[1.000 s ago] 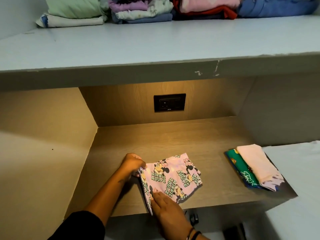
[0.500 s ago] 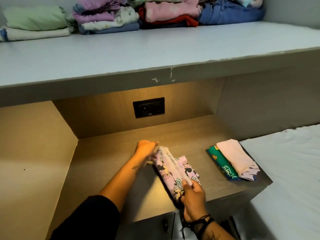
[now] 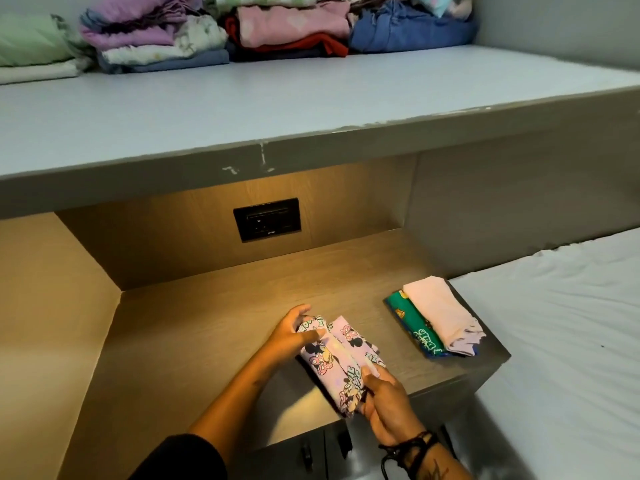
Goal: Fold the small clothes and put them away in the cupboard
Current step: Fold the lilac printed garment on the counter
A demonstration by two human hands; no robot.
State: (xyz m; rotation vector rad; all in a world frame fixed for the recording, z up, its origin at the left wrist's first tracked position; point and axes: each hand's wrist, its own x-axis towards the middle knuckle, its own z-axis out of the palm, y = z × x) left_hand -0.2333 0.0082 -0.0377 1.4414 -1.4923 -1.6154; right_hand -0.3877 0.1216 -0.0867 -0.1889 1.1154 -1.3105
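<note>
Left hand (image 3: 294, 332) has its fingers curled round the far end of the printed garment (image 3: 334, 362), and the right hand (image 3: 382, 401) pinches the near end between thumb and fingers, so both are clamped on the one piece. It lies on the wooden ledge (image 3: 214, 327) as a narrow folded strip. Its long axis runs from the left hand, away from the person, down to the right hand at the ledge's front edge, leaning slightly rightward as it comes near. By my reading the next fold would bring one end over the other along that axis, and the right hand, nearer the body, has the shorter way to go.

To the right and well apart sit the green piece (image 3: 410, 323) and, on top of it, the pale pink piece (image 3: 440, 317), both already folded. Beyond them is the bed sheet (image 3: 554, 323). A socket (image 3: 266, 220) is set in the back wall, and stacked clothes (image 3: 287, 32) line the upper shelf (image 3: 242, 109).

The underside of the strip and how many layers it holds are hidden. The dark doors (image 3: 311, 452) below the ledge are cut off, and I cannot tell whether they are the cupboard meant
</note>
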